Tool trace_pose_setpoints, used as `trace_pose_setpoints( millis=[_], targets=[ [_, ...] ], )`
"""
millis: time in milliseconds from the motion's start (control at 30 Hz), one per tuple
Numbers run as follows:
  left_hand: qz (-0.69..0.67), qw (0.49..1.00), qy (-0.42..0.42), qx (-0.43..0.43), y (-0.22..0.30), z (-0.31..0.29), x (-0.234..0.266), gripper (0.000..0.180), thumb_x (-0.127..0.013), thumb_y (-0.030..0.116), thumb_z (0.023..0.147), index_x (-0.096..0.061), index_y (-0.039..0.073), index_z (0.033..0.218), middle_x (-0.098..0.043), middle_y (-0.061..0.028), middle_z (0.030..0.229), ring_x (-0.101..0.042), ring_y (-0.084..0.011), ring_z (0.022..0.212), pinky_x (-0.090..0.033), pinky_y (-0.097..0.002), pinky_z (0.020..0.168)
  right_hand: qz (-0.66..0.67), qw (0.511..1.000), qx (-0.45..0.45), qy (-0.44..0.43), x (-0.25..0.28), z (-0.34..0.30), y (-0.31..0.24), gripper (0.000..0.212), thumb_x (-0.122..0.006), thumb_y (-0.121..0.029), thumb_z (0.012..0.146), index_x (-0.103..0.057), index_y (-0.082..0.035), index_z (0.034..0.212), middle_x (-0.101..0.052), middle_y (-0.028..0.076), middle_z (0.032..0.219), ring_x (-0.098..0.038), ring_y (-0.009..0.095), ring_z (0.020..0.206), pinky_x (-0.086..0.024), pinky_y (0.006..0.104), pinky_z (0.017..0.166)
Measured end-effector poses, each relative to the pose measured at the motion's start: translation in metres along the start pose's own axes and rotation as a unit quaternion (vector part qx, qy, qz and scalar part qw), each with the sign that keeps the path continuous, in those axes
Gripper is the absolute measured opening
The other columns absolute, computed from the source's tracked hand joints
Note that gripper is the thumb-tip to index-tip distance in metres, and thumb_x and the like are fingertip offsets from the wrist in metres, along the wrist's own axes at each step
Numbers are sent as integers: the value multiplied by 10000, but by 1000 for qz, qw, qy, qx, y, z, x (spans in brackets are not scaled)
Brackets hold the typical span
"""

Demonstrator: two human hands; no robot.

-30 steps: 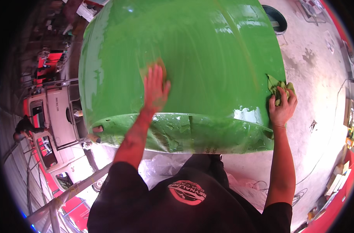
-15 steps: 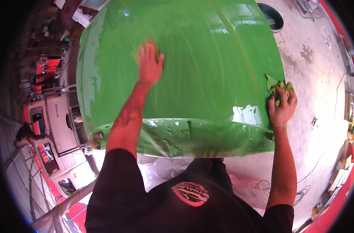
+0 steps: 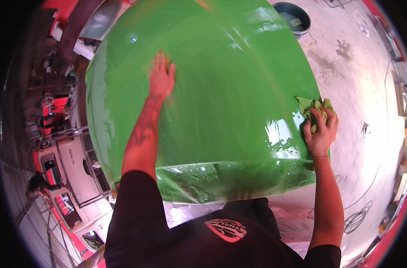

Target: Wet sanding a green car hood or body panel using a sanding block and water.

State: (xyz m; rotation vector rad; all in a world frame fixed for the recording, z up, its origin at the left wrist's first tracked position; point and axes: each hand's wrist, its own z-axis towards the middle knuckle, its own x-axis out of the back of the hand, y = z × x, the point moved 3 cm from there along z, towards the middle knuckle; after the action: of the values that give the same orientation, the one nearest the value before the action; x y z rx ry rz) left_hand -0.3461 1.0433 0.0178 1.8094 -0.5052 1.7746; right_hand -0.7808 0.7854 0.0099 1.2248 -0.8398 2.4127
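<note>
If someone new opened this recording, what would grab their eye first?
Probably the big, glossy, wet-looking green panel filling the middle of the view. Next, the hands: the left hand laid flat left of the panel's centre, the right hand clutching a crumpled green cloth at its right edge. A black tub stands on the floor, upper right.

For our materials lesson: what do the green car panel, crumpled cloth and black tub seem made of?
Green car panel: probably painted metal; glossy, with bright reflections. Cloth: apparently matte fabric, bunched in soft folds. Black tub: likely plastic, smooth, thin-rimmed.
</note>
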Motion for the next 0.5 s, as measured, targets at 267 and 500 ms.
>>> trace_pose_setpoints(
  millis=[267, 500],
  targets=[
    [0, 993, 22, -118, 79, -159, -32, 698, -437, 382, 976, -198, -10, 1501, -176, -221, 1565, -123, -415, 1453, -134, -534, 1165, -23, 1000, -9, -5, 8, -3, 12, 353, -685, -142, 693, -673, -151, 1045, -554, 97, 1144, -506, 359, 1110, -440, 443, 940],
    [-22, 986, -83, -140, 61, -124, -13, 729, -391, 468, 983, -182, 9, 1508, -133, -206, 1578, -82, -381, 1466, -56, -494, 1187, -20, 1000, -14, -3, 8, 1, 4, 361, -687, -138, 661, -676, -185, 1018, -544, 73, 1111, -516, 367, 1104, -456, 450, 910]
  ],
)
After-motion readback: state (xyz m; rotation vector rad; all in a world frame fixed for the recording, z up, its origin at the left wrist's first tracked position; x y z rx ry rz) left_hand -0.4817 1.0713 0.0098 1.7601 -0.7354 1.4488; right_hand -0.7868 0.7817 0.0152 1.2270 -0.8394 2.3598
